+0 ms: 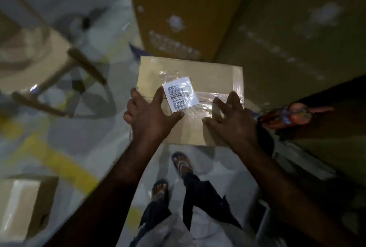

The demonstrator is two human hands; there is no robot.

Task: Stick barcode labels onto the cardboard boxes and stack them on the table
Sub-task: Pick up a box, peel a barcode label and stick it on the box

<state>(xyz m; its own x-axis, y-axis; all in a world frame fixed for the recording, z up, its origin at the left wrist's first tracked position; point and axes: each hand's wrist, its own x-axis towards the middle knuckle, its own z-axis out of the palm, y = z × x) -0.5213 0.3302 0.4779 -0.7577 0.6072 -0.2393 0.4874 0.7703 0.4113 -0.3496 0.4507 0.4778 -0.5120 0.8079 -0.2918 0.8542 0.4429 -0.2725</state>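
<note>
Cardboard box (pixel 208 72): under both hands, top face up, just before the large cartons (pixel 178 9).
Barcode label (pixel 181 93): on the box top between the hands, just beside the left fingers, under clear tape (pixel 208 98).
Left hand (pixel 150 116): flat on the box's left part, fingers spread and straight.
Right hand (pixel 233 122): on the box's right part, fingers arched, tips on the tape; whether it grips cannot be told.
Second box (pixel 25 207): on the floor, well left of the left hand.

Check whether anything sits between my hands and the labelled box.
Nothing visible does. The left hand lies flat on the box beside the barcode label, and the right hand touches its taped top with bent fingers.
</note>
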